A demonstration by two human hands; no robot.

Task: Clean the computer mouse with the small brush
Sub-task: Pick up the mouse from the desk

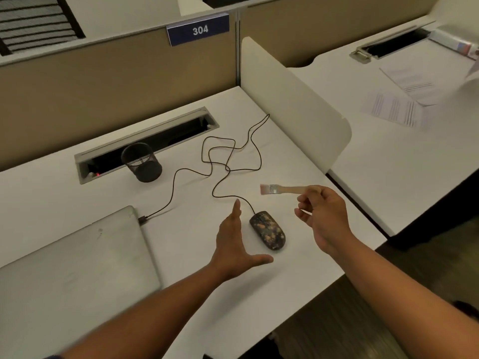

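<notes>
1. My right hand pinches the wooden handle of the small brush, bristles aimed toward nine o'clock, raised off the desk so I judge it ready to sweep.
2. The computer mouse lies on the desk between my hands, at seven o'clock from the bristles, its cable looping away toward twelve.
3. My left hand is spread wide and holds nothing, just beside the mouse at nine o'clock, likely to steady it.
</notes>
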